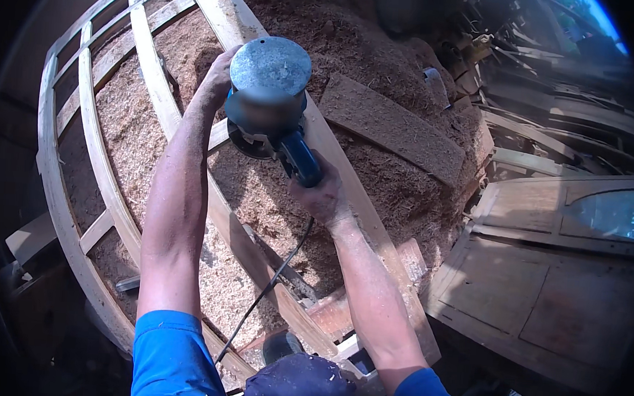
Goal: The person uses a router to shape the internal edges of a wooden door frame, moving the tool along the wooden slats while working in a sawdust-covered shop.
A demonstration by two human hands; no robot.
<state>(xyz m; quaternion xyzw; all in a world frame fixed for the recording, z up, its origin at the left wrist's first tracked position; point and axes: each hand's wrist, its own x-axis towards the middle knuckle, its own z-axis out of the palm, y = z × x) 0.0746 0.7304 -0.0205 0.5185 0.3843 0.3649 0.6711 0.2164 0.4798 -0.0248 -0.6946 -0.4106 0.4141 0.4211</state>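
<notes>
A blue corded power tool (301, 157) with a round, scuffed grey metal disc (271, 61) on top is held over a long pale board of a wooden frame (344, 171). Its exact kind is unclear, as part of it is blurred. My right hand (323, 193) wraps round the blue rear handle. On the far left side of the tool, my left hand (221, 76) grips beside the disc, its fingertips hidden behind the tool. From the handle a black cord (284, 265) trails toward me. The frame has curved outer rails and several cross slats.
Wood shavings (256, 187) lie heaped under and around the frame. A flat plank (394, 126) rests on the pile to the right. A panelled door (544, 277) lies at the right, with scrap timber (546, 132) stacked behind it. My dark cap (298, 385) shows at the bottom.
</notes>
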